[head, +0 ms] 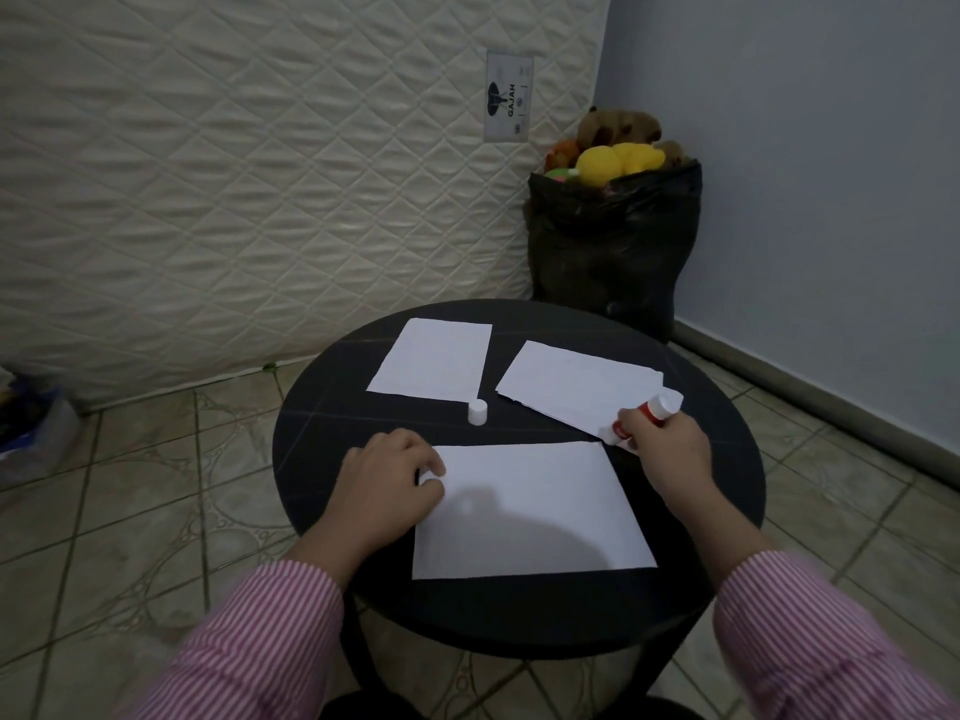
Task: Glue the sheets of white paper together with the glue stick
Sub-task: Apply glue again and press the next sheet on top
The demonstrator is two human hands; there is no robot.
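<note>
Three white paper sheets lie on a round black table (322, 418). The nearest sheet (530, 506) is in front of me, a second sheet (434, 358) lies at the far left, and a third sheet (576, 384) lies at the far right. My left hand (387, 472) rests on the near sheet's upper left corner with its fingers curled on the paper. My right hand (667, 444) grips a red and white glue stick (641, 418), which lies tilted over the near corner of the right sheet. The stick's white cap (477, 412) stands alone between the sheets.
A quilted mattress (249, 200) leans against the wall behind the table. A black bag (613, 252) full of soft toys stands in the corner at the back right. Tiled floor surrounds the table, and a blue wall runs along the right.
</note>
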